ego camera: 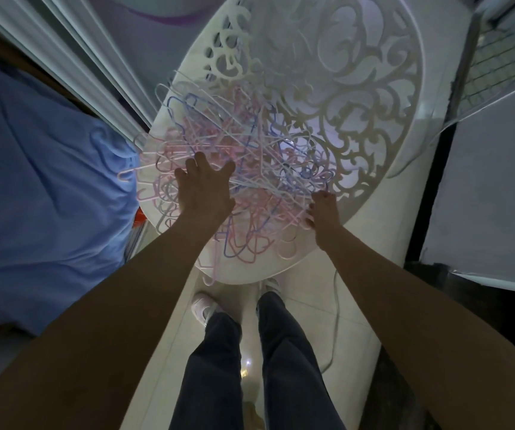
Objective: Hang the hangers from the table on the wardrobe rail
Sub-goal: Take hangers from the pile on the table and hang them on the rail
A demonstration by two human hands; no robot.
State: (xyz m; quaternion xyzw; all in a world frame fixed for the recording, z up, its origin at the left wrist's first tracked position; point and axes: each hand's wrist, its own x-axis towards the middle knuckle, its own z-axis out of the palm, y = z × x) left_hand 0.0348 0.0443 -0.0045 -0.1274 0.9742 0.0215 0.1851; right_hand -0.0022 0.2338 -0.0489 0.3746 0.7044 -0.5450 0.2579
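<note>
1. Both forearms are bare; no sleeves show, and the left hand point(203, 190) and right hand point(324, 212) wear nothing.
2. Dark trousers point(250, 367) cover both legs.
3. Pale pinkish-white shoes point(202, 305).

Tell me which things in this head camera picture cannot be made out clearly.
- Number of pink, blue and white plastic hangers: head view, too tangled to count.
- Fingertips of the left hand: buried in the pile, so any grip is unclear.
- What the right hand pinches: its curled fingers hide which strand.
- Wardrobe rail: outside the frame.
- Legs of the round white carved table: hidden under its top.
</note>
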